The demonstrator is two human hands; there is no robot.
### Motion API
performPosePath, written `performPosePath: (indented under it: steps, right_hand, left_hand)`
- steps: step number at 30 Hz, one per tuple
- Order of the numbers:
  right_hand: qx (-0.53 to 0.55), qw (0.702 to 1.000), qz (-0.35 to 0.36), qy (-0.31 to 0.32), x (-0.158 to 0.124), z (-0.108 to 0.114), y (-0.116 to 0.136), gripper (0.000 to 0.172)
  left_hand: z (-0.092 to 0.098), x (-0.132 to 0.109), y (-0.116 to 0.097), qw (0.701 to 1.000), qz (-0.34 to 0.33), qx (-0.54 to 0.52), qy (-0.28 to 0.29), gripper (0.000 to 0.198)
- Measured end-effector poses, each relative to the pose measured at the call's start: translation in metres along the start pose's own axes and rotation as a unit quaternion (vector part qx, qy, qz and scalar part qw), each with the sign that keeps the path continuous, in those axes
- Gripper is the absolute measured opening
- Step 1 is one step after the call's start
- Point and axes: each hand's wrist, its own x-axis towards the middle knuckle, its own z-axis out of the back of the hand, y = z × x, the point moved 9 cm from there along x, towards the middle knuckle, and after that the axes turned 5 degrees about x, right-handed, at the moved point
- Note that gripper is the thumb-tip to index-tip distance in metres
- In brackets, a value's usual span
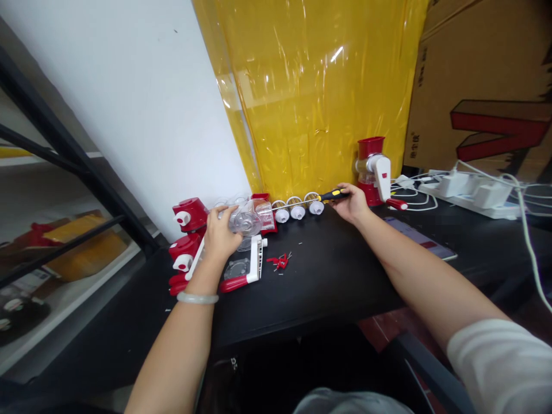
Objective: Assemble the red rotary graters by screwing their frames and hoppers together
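My right hand (352, 206) grips a screwdriver (333, 195) by its black and yellow handle, the thin shaft pointing left. My left hand (221, 233) is closed around a clear plastic part (246, 222) at the back left of the black table. Behind the shaft stand three grater drums (297, 209) with white ends. Stacked red bases (190, 214) with white knobs stand left of my left hand. Just in front of it lies a white crank handle (254, 264) with a red grip. Small red pieces and screws (281, 261) are scattered mid-table.
An assembled red and white rotary grater (371, 172) stands at the back right. Behind it are a white power strip (474, 195) with cables and a big cardboard box (483, 75). A phone or tablet (420, 238) lies at right. Shelving (64, 144) borders the left.
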Motion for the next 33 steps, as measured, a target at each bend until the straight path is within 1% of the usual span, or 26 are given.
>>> performPosePath:
  steps: [2,5,7,9,11,13,15,18,19,20,22,24,26,27,29,31,33]
  right_hand:
    - [-0.021,1.0,0.007,-0.002,0.002,0.001,0.001,0.018]
    - [-0.128,0.99,0.04,-0.041,0.006,0.01,0.003,0.037]
    - [-0.202,0.976,0.063,-0.055,0.007,0.013,0.004,0.038]
    - [-0.221,0.971,0.072,-0.048,0.006,0.011,0.004,0.033]
    - [-0.17,0.983,0.062,-0.037,0.003,0.008,0.004,0.025]
    - [-0.087,0.995,0.034,-0.022,-0.001,0.005,0.002,0.017]
    - [-0.023,1.0,0.002,-0.003,-0.004,0.0,0.001,0.013]
    - [0.0,1.0,-0.017,0.015,-0.003,-0.003,0.0,0.011]
    - [-0.012,1.0,-0.012,0.009,-0.001,-0.002,0.0,0.016]
    - [-0.034,0.999,-0.003,-0.006,0.001,0.002,0.0,0.024]
    - [-0.108,0.993,0.022,-0.04,0.005,0.01,0.001,0.04]
    - [-0.185,0.98,0.051,-0.058,0.008,0.014,0.003,0.046]
    - [-0.22,0.972,0.07,-0.049,0.008,0.012,0.004,0.042]
    - [-0.215,0.973,0.072,-0.041,0.007,0.011,0.004,0.038]
    - [-0.163,0.984,0.061,-0.028,0.003,0.008,0.003,0.028]
    - [-0.087,0.996,0.033,-0.015,-0.001,0.004,0.001,0.018]
    - [-0.031,1.0,-0.001,0.001,-0.003,0.0,-0.001,0.012]
  left_hand:
    - [0.0,0.0,0.0,1.0,-0.002,0.001,-0.001,0.068]
    - [0.002,0.0,0.0,1.0,-0.003,0.003,-0.006,0.068]
    - [0.003,0.0,0.001,1.0,-0.001,0.004,-0.01,0.068]
    - [0.004,0.0,0.001,1.0,0.0,0.005,-0.012,0.068]
    - [0.004,0.0,0.001,1.0,-0.001,0.007,-0.011,0.069]
    - [0.003,0.0,0.001,1.0,-0.003,0.008,-0.009,0.069]
    - [0.003,0.0,0.0,1.0,-0.005,0.007,-0.007,0.069]
    - [0.002,0.0,-0.001,1.0,-0.008,0.002,-0.006,0.068]
    - [0.002,0.0,-0.001,1.0,-0.009,0.001,-0.006,0.068]
    - [0.002,0.0,-0.001,1.0,-0.009,0.0,-0.006,0.068]
    - [0.002,-0.001,-0.001,1.0,-0.008,-0.001,-0.007,0.067]
    - [0.002,-0.001,-0.001,1.0,-0.007,0.0,-0.008,0.068]
    - [0.003,-0.001,0.0,1.0,-0.005,0.001,-0.008,0.068]
    - [0.003,0.0,0.0,1.0,-0.004,0.002,-0.008,0.068]
    - [0.003,0.0,0.0,1.0,-0.004,0.001,-0.008,0.068]
    - [0.004,0.0,0.0,1.0,-0.005,0.0,-0.009,0.068]
    - [0.004,-0.001,-0.001,1.0,-0.006,0.0,-0.009,0.068]
